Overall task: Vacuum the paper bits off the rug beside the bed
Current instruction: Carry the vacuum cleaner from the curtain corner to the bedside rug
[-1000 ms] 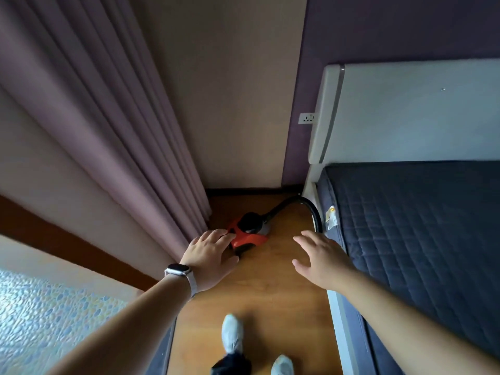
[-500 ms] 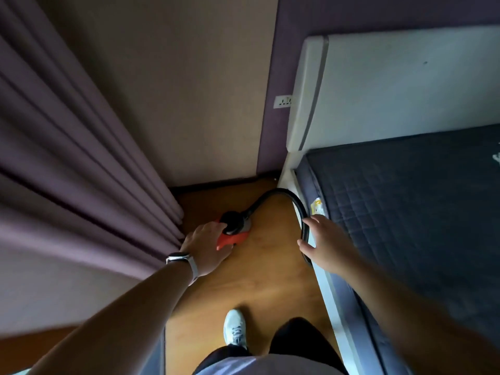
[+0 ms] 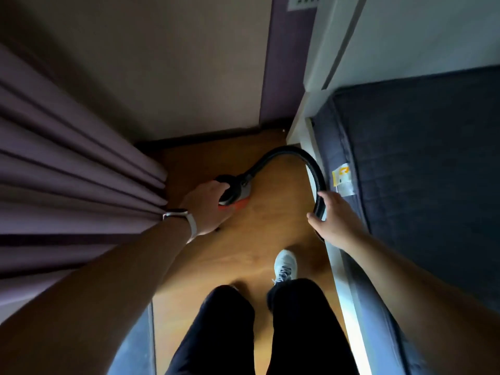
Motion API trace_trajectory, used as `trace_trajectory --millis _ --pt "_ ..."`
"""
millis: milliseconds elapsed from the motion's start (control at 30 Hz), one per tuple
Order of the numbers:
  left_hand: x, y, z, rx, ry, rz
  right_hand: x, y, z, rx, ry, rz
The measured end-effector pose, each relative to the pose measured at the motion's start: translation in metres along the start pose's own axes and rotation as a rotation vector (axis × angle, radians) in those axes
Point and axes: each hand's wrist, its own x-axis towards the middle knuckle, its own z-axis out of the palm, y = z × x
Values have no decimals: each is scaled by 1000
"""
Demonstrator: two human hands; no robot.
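Observation:
A small red and black vacuum cleaner (image 3: 236, 194) sits on the wooden floor (image 3: 259, 239) in the far corner between curtain and bed. My left hand (image 3: 207, 207), a watch on its wrist, lies over the vacuum's body, fingers curled down onto it. A black ribbed hose (image 3: 286, 154) arcs from the vacuum to the right along the bed frame. My right hand (image 3: 334, 220) grips the hose near the bed's edge. No rug or paper bits show in this view.
Purple curtains (image 3: 81, 169) hang close on the left. A bed with a dark quilted mattress (image 3: 422, 158) and white frame (image 3: 338, 266) fills the right. The floor strip between them is narrow. My legs and a white shoe (image 3: 284, 265) stand on it. A wall socket (image 3: 303, 1) is above.
I have bent closer over the corner. My left hand came down onto the vacuum body, and my right hand moved to the hose and closed round it.

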Motion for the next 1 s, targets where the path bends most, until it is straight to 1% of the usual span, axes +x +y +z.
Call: trace_trajectory --millis 67,133,200,300,433,567,600,700,733,833,900,1000 --pt "43 -19 34 7 13 -10 43 20 36 8 12 5" --pt "83 -40 71 11 39 -15 86 40 74 -10 47 -31" --pt "118 -64 111 22 41 -16 125 58 110 -57 111 -67" --pt "161 -102 168 29 29 -54 174 86 155 -79 203 -49" --pt "204 -146 223 53 50 -103 227 119 202 -33 345 -28" --pt "226 -168 251 -2 65 -183 252 126 221 20 530 33" --pt "229 -170 256 -19 52 -205 253 127 221 70 538 77" --pt "230 -167 260 -72 26 -242 253 132 222 301 449 192" --pt "231 -167 260 -93 34 -246 251 132 222 342 425 211" --pt "234 -174 255 -172 44 -313 245 131 229 340 349 281" --pt "237 -180 255 -148 43 -354 245 132 236 341 310 322" --pt "240 -181 261 -159 7 -363 246 134 242 332 267 307"
